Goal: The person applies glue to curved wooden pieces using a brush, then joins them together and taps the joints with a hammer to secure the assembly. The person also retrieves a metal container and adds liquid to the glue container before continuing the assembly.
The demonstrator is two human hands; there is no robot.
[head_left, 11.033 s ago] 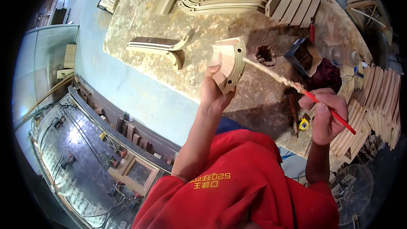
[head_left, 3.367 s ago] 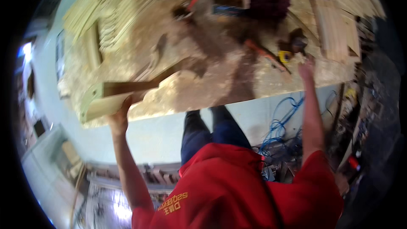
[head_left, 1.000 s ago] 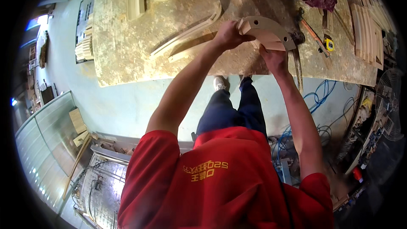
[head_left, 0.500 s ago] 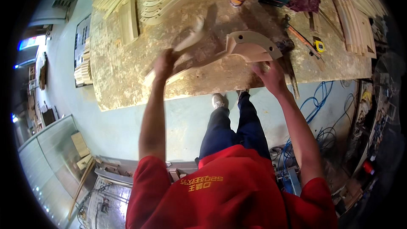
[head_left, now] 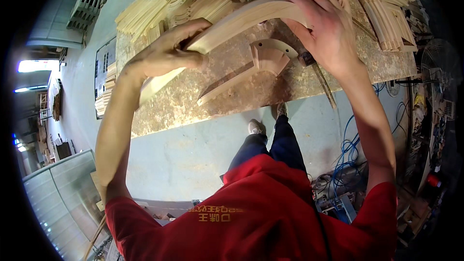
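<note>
A long curved wooden piece [head_left: 241, 23] is raised above the workbench, between my two hands. My left hand [head_left: 174, 50] is wrapped round its left part, with the straight end running on below the wrist. Closed over the far right end is my right hand [head_left: 328, 29], which hides that tip. Beneath, a second wooden piece [head_left: 270, 57] lies on the bench, a broad curved head with dark holes joined to a straight arm pointing left. Neither hand touches it.
The worn workbench [head_left: 179, 111] carries stacks of curved wooden parts [head_left: 193, 0] at the back left and more wooden parts [head_left: 386, 24] at the right. A hammer-like tool [head_left: 323, 84] lies near its front edge. Blue hoses [head_left: 345, 157] coil on the floor at right.
My right hand has left the holed piece on the bench and come up to grip the long curved piece. My left hand has risen leftward with that piece, which was blurred before.
</note>
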